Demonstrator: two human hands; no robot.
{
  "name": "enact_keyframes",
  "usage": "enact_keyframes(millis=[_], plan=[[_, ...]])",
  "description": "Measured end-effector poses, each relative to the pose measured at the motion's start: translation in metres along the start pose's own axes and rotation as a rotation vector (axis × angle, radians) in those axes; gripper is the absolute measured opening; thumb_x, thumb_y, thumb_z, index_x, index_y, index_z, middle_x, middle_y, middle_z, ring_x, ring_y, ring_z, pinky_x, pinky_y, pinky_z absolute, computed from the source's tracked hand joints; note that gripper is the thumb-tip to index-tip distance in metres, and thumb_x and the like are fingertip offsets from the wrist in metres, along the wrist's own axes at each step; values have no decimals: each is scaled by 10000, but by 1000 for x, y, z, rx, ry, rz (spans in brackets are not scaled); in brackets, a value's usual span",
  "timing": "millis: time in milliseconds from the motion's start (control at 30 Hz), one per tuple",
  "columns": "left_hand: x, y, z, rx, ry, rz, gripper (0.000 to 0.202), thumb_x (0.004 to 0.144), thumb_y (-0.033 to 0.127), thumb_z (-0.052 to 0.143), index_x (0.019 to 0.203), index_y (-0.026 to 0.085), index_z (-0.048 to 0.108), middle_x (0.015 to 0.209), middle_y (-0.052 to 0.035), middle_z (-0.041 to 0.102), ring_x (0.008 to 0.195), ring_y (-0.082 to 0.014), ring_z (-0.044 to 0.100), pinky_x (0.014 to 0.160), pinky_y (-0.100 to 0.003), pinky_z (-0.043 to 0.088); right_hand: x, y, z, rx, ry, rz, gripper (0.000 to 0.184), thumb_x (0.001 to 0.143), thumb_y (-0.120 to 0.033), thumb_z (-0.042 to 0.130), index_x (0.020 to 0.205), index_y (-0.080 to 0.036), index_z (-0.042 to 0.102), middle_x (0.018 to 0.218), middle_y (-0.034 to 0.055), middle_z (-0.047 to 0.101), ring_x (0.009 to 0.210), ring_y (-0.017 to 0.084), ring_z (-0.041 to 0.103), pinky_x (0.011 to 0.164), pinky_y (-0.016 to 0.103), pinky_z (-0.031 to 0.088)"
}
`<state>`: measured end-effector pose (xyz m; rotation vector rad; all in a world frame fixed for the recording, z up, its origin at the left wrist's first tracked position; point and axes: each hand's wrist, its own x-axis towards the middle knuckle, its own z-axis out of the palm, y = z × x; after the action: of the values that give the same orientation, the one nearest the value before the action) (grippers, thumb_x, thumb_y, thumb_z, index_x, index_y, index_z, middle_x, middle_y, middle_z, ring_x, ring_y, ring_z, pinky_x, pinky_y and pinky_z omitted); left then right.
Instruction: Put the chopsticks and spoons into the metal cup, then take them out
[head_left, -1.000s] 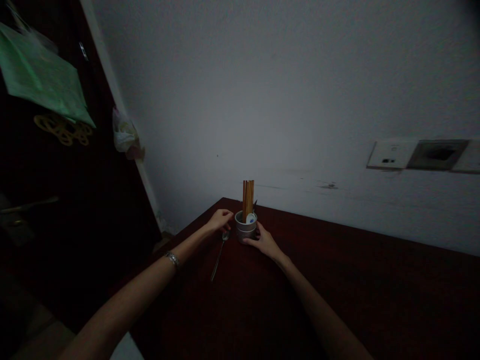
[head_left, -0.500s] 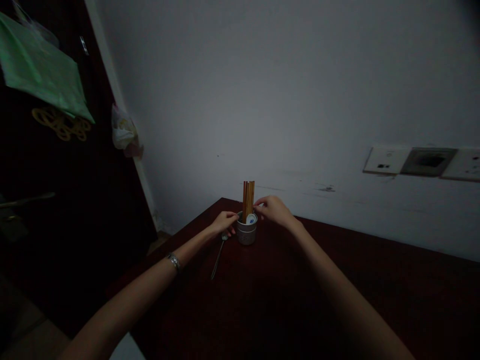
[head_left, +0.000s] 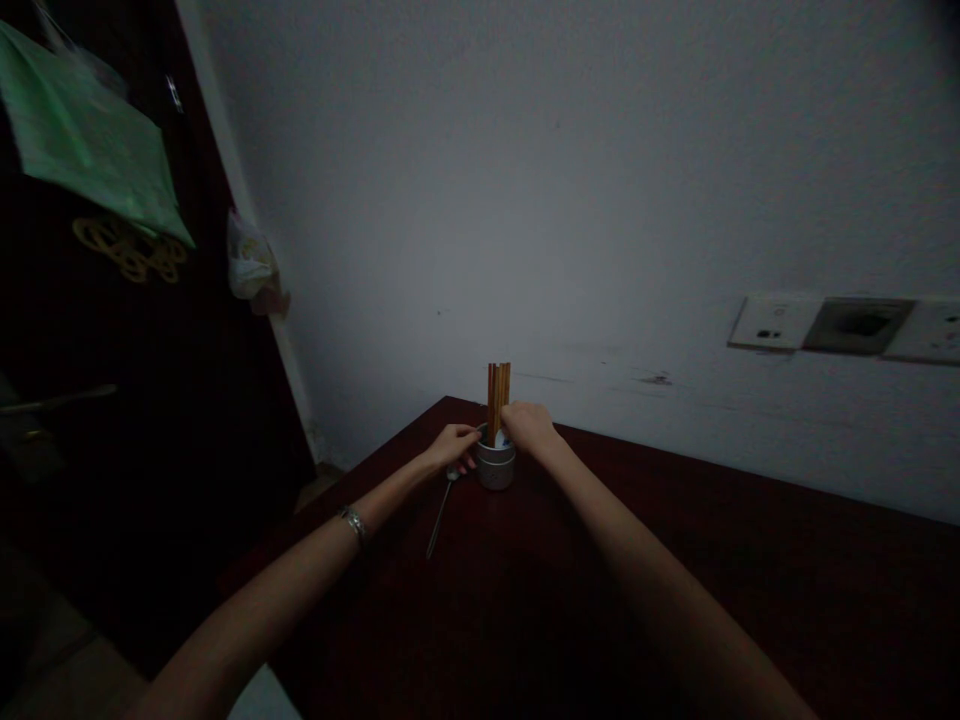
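Note:
A grey utensil holder (head_left: 496, 470) stands upright on the dark red table. Several wooden chopsticks (head_left: 493, 400) rise out of it, and a white spoon (head_left: 500, 438) with a blue mark leans inside, partly covered by my right hand. My left hand (head_left: 453, 446) pinches the holder's left rim between thumb and finger. Over the holder's right side, next to the chopsticks, is my right hand (head_left: 528, 425), with its fingers closed. What those fingers hold is hidden. A long thin-handled metal utensil (head_left: 439, 520) lies on the table below my left hand.
The dark table (head_left: 540, 570) meets a pale wall (head_left: 525, 220) behind the holder. Wall sockets (head_left: 859, 325) sit at the right. On the left, a dark door (head_left: 172, 400) carries a green cloth (head_left: 97, 140), and a plastic bag (head_left: 250, 265) hangs by its frame.
My right hand has moved slightly left and over the holder's rim, now covering part of the spoon. My left hand stays at the rim. The view has shifted a little.

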<state>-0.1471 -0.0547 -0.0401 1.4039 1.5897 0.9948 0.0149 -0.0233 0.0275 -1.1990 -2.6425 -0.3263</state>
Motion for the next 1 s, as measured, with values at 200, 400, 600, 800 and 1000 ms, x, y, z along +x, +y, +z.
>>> enact_keyframes(millis=[200,400,600,800,1000], plan=[[-3,2,-1,-35,-1,-6,315,819,325,464,1051,115,497,864,-88,612,446,-72,557,352,-160,409,-2,-2,4,-8,22,5,234,820,-147,434,947,-89,621,916,190,640,863,269,614,700,341,465],[-5,7,0,-32,-3,-43,289,824,316,469,1024,111,505,856,-86,623,458,-70,561,359,-150,411,-3,-3,-2,-2,36,-12,220,814,-169,453,936,-99,623,902,185,639,845,267,617,685,330,464],[-3,8,0,-9,-3,-22,319,814,320,482,1065,123,482,976,-111,601,479,-67,566,357,-143,410,-3,1,-21,1,92,-24,252,855,-237,411,901,-112,626,890,189,641,850,262,611,704,334,442],[-2,17,-6,32,39,32,435,771,329,534,1143,122,446,905,-105,614,570,-110,582,392,-169,430,-5,10,-55,-37,182,22,332,888,-282,335,943,-128,624,909,171,635,859,244,597,706,319,418],[-10,37,-15,21,167,221,307,719,205,562,1012,115,574,901,-90,621,648,-106,570,446,-152,408,-16,17,-70,-9,294,76,368,891,-322,318,958,-148,636,870,145,643,823,226,590,673,295,395]])
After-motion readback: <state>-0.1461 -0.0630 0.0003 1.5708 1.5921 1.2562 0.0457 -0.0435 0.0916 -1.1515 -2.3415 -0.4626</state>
